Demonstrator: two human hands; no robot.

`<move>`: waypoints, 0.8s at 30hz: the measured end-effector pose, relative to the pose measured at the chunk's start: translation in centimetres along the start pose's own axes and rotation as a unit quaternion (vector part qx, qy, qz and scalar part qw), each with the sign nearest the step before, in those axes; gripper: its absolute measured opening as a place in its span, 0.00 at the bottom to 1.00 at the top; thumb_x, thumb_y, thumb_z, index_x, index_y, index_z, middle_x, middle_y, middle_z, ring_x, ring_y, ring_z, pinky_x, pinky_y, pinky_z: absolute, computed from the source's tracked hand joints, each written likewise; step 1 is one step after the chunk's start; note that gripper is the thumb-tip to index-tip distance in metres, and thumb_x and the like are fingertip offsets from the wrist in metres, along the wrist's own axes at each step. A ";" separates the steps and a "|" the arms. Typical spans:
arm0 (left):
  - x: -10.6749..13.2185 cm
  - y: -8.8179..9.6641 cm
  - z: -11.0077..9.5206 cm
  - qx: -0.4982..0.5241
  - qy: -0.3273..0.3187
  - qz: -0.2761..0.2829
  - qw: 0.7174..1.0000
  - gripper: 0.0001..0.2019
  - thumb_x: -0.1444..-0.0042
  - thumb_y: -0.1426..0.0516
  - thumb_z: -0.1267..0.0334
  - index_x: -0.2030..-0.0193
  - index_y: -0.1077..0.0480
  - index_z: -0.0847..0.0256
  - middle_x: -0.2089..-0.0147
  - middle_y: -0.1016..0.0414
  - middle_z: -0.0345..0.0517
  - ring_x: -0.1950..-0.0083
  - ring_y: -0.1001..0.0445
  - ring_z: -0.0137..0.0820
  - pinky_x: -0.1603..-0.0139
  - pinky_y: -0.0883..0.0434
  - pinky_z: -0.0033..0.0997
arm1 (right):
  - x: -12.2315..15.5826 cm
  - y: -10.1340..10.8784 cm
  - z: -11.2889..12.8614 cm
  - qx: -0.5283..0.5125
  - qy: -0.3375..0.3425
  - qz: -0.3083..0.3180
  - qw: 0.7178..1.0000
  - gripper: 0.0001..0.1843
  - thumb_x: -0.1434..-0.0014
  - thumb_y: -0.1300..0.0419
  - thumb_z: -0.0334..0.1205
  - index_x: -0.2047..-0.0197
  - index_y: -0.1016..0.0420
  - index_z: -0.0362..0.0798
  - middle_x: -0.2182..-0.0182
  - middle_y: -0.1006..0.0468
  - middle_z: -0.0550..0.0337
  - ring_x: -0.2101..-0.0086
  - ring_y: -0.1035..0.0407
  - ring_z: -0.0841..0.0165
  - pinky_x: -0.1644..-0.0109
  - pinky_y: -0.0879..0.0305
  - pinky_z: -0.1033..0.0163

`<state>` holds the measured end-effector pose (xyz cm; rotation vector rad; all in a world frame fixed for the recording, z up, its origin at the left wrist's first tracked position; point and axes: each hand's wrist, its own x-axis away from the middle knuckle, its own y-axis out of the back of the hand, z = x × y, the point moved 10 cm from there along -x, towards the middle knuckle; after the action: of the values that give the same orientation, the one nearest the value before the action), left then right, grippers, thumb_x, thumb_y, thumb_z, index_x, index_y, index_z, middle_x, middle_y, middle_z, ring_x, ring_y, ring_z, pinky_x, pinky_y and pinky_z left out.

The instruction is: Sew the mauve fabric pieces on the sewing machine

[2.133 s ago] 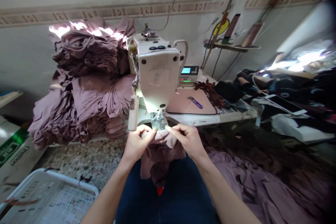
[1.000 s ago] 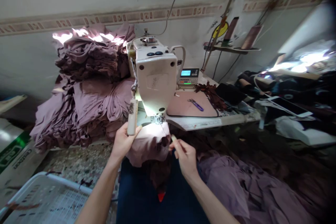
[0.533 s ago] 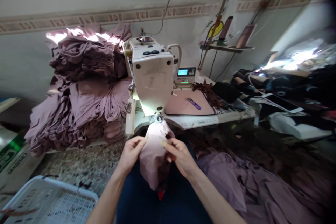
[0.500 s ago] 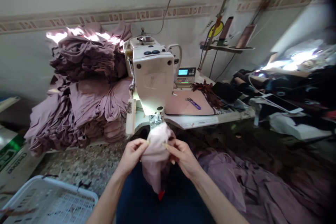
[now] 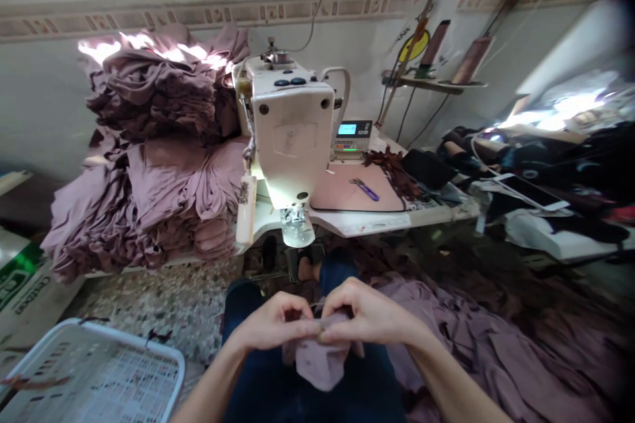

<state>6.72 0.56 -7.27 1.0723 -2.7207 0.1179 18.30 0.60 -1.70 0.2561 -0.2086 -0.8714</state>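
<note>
While the white industrial sewing machine [image 5: 292,132] has nothing under its steel presser foot [image 5: 296,225], the left hand [image 5: 275,324] and right hand [image 5: 370,314] pinch a small piece of mauve jersey fabric [image 5: 317,363] above the blue-jeaned lap [image 5: 243,317], apparently working at one edge, though the fingers hide it.

And here's the lane, straight up the middle: from the left hand [image 5: 270,324] and right hand [image 5: 370,314], there's a gap up to the presser foot [image 5: 296,225], with only the jeans-clad knees [image 5: 335,271] below it. Swing left and the white plastic basket [image 5: 89,370] blocks low down, with stacked mauve fabric [image 5: 149,145] walling off beyond. Swing right and the table edge [image 5: 377,228] juts overhead, above a fabric heap [image 5: 486,337] spread across the floor.
</note>
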 end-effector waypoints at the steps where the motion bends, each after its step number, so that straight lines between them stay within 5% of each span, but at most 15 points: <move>1: 0.2 0.8 0.1 0.000 0.002 -0.029 1.000 0.24 0.39 0.33 0.40 0.66 0.20 0.65 0.73 0.28 0.42 0.73 0.36 0.27 0.72 0.38 0.25 | 0.0 0.8 -0.3 0.000 -0.003 -0.022 1.000 0.08 0.38 0.27 0.44 0.66 0.10 0.49 0.77 0.19 0.63 0.78 0.29 0.70 0.74 0.40 0.69; 4: 0.8 3.6 -0.8 -0.028 -0.024 -0.120 0.992 0.23 0.37 0.33 0.42 0.64 0.19 0.65 0.71 0.26 0.43 0.71 0.33 0.27 0.70 0.36 0.24 | -0.1 3.2 -1.3 -0.009 -0.007 -0.120 0.993 0.11 0.37 0.28 0.45 0.69 0.11 0.48 0.75 0.17 0.60 0.74 0.27 0.67 0.69 0.36 0.66; 9: 1.4 6.0 -3.4 -0.056 -0.080 -0.206 0.974 0.22 0.35 0.33 0.48 0.43 0.17 0.61 0.72 0.28 0.40 0.73 0.33 0.28 0.72 0.35 0.25 | -0.6 4.4 -1.9 -0.070 -0.008 -0.226 0.972 0.19 0.37 0.29 0.52 0.72 0.14 0.46 0.76 0.19 0.60 0.75 0.30 0.67 0.71 0.37 0.65; 15: 2.0 6.3 -7.2 -0.232 -0.181 -0.247 0.923 0.14 0.27 0.41 0.56 0.52 0.13 0.59 0.64 0.18 0.51 0.63 0.22 0.36 0.60 0.28 0.31 | 0.5 5.5 2.1 0.003 0.062 -0.321 0.945 0.19 0.33 0.31 0.51 0.72 0.14 0.49 0.76 0.19 0.59 0.75 0.28 0.65 0.69 0.35 0.62; 19: 2.0 6.7 -8.2 -0.220 -0.191 -0.274 0.916 0.16 0.25 0.43 0.56 0.59 0.18 0.60 0.64 0.20 0.48 0.62 0.23 0.35 0.58 0.29 0.30 | 0.8 6.1 4.6 0.073 0.114 -0.364 0.921 0.16 0.31 0.32 0.47 0.70 0.13 0.50 0.77 0.21 0.59 0.76 0.31 0.66 0.68 0.36 0.61; 24: 1.7 8.0 -9.5 -0.148 -0.172 -0.315 0.922 0.17 0.27 0.43 0.54 0.65 0.21 0.61 0.65 0.21 0.46 0.62 0.24 0.35 0.59 0.29 0.29 | -0.6 7.9 4.0 0.028 0.083 -0.390 0.917 0.15 0.36 0.31 0.47 0.71 0.15 0.49 0.77 0.21 0.60 0.75 0.32 0.66 0.69 0.37 0.62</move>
<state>1.68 6.70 2.38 1.9315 -2.3827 -0.6149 22.57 5.40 4.47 0.4800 0.0425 -1.6295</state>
